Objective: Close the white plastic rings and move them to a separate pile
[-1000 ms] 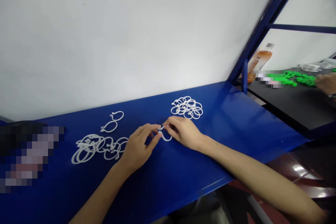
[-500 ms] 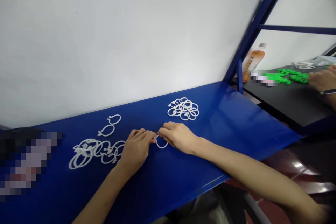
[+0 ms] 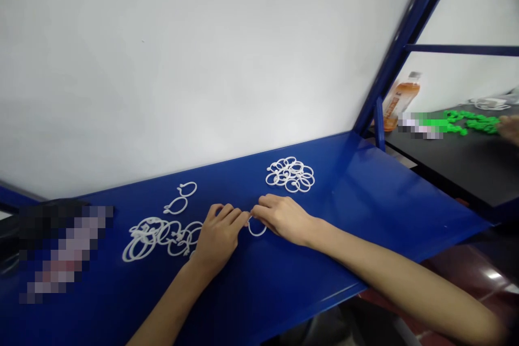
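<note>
Between my hands is a white plastic ring (image 3: pixel 257 235), its lower curve showing and its top covered by fingers. My left hand (image 3: pixel 222 232) pinches the ring's left side, and my right hand (image 3: pixel 284 217) grips its upper right. A heap of white rings with small end tabs (image 3: pixel 146 238) lies left of my left hand, which covers part of it. Two separate open rings (image 3: pixel 177 205) lie just behind that heap. Beyond my right hand is a pile of white rings (image 3: pixel 290 174) that look closed.
The blue table (image 3: pixel 316 275) runs along a white wall. At left lie a dark bag (image 3: pixel 52 211) and a blurred-out item (image 3: pixel 67 259). On a black table (image 3: pixel 454 165) to the right are green pieces (image 3: pixel 482 123), an orange drink bottle (image 3: pixel 399 101) and another person's hand (image 3: pixel 510 127).
The view has turned slightly, shifting everything right and a little down. Both my hands keep their hold on the ring. The other person's hand has moved toward the right edge.
</note>
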Demonstrator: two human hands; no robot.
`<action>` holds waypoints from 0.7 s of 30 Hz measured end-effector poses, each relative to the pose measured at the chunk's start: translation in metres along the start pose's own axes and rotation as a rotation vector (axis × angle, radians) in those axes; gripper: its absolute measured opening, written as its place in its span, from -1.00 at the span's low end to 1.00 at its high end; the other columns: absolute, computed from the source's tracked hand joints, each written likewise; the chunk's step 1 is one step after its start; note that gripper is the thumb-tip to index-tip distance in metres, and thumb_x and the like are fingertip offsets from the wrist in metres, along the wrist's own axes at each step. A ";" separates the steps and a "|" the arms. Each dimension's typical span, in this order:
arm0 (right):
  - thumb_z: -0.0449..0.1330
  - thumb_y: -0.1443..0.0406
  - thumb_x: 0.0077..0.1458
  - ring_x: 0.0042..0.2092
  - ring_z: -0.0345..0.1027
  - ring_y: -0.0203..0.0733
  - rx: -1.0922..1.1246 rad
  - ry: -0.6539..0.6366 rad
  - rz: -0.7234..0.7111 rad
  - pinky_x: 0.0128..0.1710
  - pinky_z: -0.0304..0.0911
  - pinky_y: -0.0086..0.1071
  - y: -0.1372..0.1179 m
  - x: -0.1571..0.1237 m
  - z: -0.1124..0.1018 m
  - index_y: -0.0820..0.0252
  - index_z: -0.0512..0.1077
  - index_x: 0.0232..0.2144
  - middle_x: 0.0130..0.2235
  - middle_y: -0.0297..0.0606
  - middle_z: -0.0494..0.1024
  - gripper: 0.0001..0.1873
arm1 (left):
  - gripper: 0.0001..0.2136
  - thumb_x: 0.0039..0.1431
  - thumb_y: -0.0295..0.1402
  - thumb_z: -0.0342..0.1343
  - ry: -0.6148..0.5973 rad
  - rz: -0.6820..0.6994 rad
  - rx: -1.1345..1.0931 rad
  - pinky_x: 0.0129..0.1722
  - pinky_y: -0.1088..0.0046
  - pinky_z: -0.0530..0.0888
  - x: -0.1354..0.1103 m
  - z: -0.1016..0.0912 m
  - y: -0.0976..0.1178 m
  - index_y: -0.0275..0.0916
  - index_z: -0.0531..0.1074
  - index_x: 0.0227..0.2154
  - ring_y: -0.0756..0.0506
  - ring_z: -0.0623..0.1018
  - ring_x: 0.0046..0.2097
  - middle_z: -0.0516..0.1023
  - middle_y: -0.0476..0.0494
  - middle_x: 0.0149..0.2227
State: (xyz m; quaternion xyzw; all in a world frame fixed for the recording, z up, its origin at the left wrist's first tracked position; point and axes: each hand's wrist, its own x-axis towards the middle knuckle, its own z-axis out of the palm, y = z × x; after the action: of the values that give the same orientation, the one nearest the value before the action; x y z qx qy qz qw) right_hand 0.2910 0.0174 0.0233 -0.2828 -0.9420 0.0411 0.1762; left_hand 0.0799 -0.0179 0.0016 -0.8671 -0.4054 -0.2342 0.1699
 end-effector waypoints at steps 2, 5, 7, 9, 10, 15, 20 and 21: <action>0.06 0.39 0.34 -0.38 0.15 -0.27 -0.010 0.006 -0.012 -0.48 -0.07 -0.37 0.001 0.000 0.001 0.19 0.41 -0.24 -0.33 -0.28 0.41 -0.87 | -0.72 0.22 -0.65 -0.08 0.015 0.003 0.008 -0.15 0.24 0.31 0.001 0.000 0.001 -0.18 0.47 -0.30 -0.12 0.48 -0.29 0.56 -0.03 -0.42; 0.04 0.38 0.36 -0.38 0.16 -0.27 -0.019 0.016 -0.021 -0.48 -0.06 -0.37 0.002 -0.001 0.002 0.19 0.41 -0.25 -0.34 -0.28 0.40 -0.84 | -0.70 0.23 -0.66 -0.10 0.024 -0.009 -0.025 -0.14 0.24 0.32 0.002 0.000 0.002 -0.18 0.47 -0.31 -0.11 0.49 -0.30 0.56 -0.02 -0.43; 0.01 0.34 0.39 -0.36 0.19 -0.26 -0.014 0.044 -0.013 -0.47 -0.03 -0.38 0.001 0.000 0.002 0.20 0.41 -0.27 -0.34 -0.27 0.41 -0.79 | -0.70 0.25 -0.65 -0.13 0.035 -0.043 -0.095 -0.14 0.27 0.33 0.003 -0.001 0.002 -0.18 0.46 -0.30 -0.09 0.50 -0.32 0.57 -0.01 -0.43; -0.03 0.30 0.41 -0.34 0.22 -0.25 -0.005 0.097 0.012 -0.45 0.02 -0.39 -0.001 0.000 0.001 0.22 0.41 -0.27 -0.33 -0.24 0.43 -0.74 | -0.72 0.30 -0.62 -0.13 0.059 -0.100 -0.166 -0.16 0.30 0.35 0.004 -0.003 0.001 -0.19 0.45 -0.26 -0.07 0.52 -0.31 0.60 -0.01 -0.38; -0.05 0.29 0.42 -0.33 0.24 -0.24 0.001 0.127 0.029 -0.43 0.05 -0.39 -0.003 0.000 0.000 0.22 0.40 -0.26 -0.32 -0.23 0.44 -0.73 | -0.74 0.32 -0.58 -0.12 0.073 -0.128 -0.187 -0.17 0.30 0.35 0.005 -0.004 0.000 -0.19 0.45 -0.22 -0.07 0.52 -0.30 0.61 -0.02 -0.35; -0.07 0.26 0.43 -0.30 0.28 -0.23 0.033 0.188 0.078 -0.38 0.12 -0.40 -0.010 0.001 -0.003 0.22 0.40 -0.24 -0.30 -0.20 0.46 -0.71 | -0.81 0.38 -0.45 -0.08 0.131 -0.163 -0.200 -0.16 0.31 0.38 0.007 -0.012 -0.003 -0.18 0.44 -0.16 -0.07 0.55 -0.29 0.62 -0.03 -0.34; -0.05 0.30 0.42 -0.34 0.21 -0.23 -0.010 0.136 0.050 -0.42 0.05 -0.39 -0.009 0.001 0.001 0.21 0.39 -0.26 -0.33 -0.23 0.43 -0.74 | -0.82 0.36 -0.49 -0.05 0.167 -0.122 -0.183 -0.16 0.32 0.37 0.007 -0.015 -0.002 -0.18 0.42 -0.31 -0.04 0.52 -0.34 0.58 0.02 -0.41; -0.04 0.32 0.41 -0.33 0.20 -0.23 -0.022 0.125 0.035 -0.43 0.04 -0.39 -0.008 0.001 0.002 0.21 0.39 -0.26 -0.33 -0.23 0.43 -0.76 | -0.82 0.35 -0.49 -0.04 0.167 -0.116 -0.177 -0.17 0.33 0.37 0.007 -0.014 -0.002 -0.18 0.42 -0.32 -0.04 0.51 -0.35 0.58 0.02 -0.42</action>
State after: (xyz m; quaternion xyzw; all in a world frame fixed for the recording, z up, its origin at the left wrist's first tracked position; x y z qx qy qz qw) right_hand 0.2857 0.0109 0.0235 -0.3030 -0.9245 0.0162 0.2308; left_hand 0.0784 -0.0192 0.0173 -0.8313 -0.4170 -0.3500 0.1120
